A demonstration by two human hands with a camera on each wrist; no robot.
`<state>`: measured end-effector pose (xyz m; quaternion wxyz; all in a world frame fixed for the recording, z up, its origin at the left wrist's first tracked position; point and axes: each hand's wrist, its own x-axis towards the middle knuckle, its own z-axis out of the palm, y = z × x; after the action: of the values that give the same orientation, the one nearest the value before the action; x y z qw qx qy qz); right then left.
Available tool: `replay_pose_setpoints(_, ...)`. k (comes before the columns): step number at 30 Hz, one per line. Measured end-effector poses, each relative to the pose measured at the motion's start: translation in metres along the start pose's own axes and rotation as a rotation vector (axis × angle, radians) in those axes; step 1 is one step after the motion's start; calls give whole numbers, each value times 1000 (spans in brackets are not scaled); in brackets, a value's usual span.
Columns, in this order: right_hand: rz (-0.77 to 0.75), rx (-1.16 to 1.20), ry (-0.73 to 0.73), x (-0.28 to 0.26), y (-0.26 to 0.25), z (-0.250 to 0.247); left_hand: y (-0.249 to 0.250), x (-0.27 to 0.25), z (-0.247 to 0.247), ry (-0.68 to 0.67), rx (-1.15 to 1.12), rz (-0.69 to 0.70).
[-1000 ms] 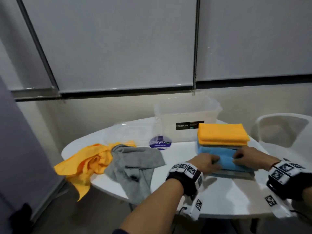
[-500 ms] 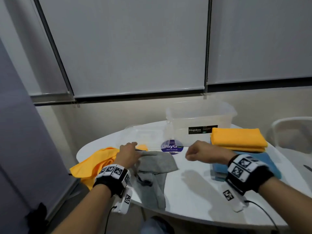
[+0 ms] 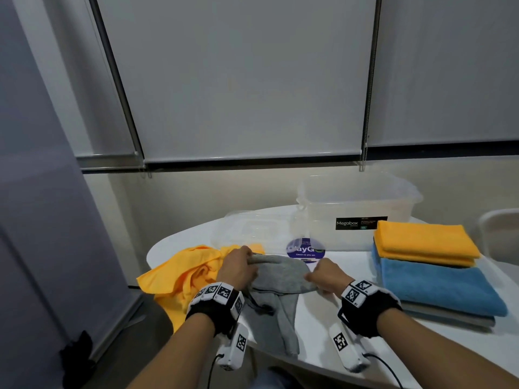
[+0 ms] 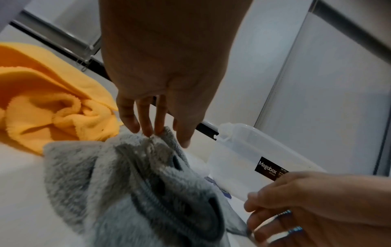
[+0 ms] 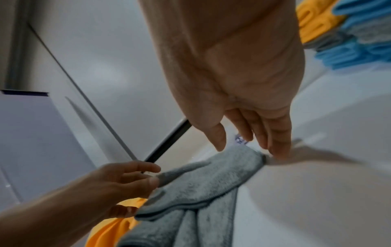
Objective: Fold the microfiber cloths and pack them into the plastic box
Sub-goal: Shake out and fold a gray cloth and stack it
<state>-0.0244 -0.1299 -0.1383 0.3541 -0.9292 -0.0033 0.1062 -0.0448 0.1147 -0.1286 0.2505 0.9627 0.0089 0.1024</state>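
A crumpled grey cloth (image 3: 278, 279) lies at the table's near edge, and part of it hangs over. My left hand (image 3: 247, 262) pinches its top left edge; the thumb and fingers (image 5: 148, 178) close on the hem. The right hand (image 3: 311, 276) pinches the right corner (image 5: 261, 157). Left of the grey one lies a crumpled yellow cloth (image 3: 179, 273). The clear plastic box (image 3: 356, 209) stands open at the back. Beside it, at the right, is a stack of folded cloths: yellow (image 3: 424, 242) on blue (image 3: 438, 284) on grey (image 3: 449, 318).
The box's clear lid (image 3: 252, 231) lies flat behind the cloths, with a round purple sticker (image 3: 306, 248) near it. A white chair (image 3: 500, 228) stands at the right. The white table (image 3: 323, 327) ends at a rounded edge near my wrists. Blinds cover the wall behind.
Both hands left the blue cloth on the stack and moved left across the table. They now hold the grey cloth at two points along its top edge.
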Motion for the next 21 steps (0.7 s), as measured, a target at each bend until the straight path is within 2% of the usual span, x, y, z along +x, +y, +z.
replay_pose_setpoints(3,62,5,83,5,4,13,1,-17,12,-205,-2,101)
replay_pose_setpoints(5,102,-35,118,11,3,22,3,-25,17,-274,27,126)
replay_pose_setpoints(8,120,-173,139,14,0,35,5,-21,14,-300,40,114)
replay_pose_setpoints(12,101,-2,154,16,-10,26,23,-9,-5,-225,83,141)
replay_pose_setpoints(15,-69,346,147,14,-29,1,49,2,-26,-123,-14,231)
replay_pose_setpoints(17,-211,490,128,4,-50,-22,64,9,-44,-117,-158,294)
replay_pose_setpoints(21,-473,342,-67,-29,-95,-81,92,14,-83,-201,-424,309)
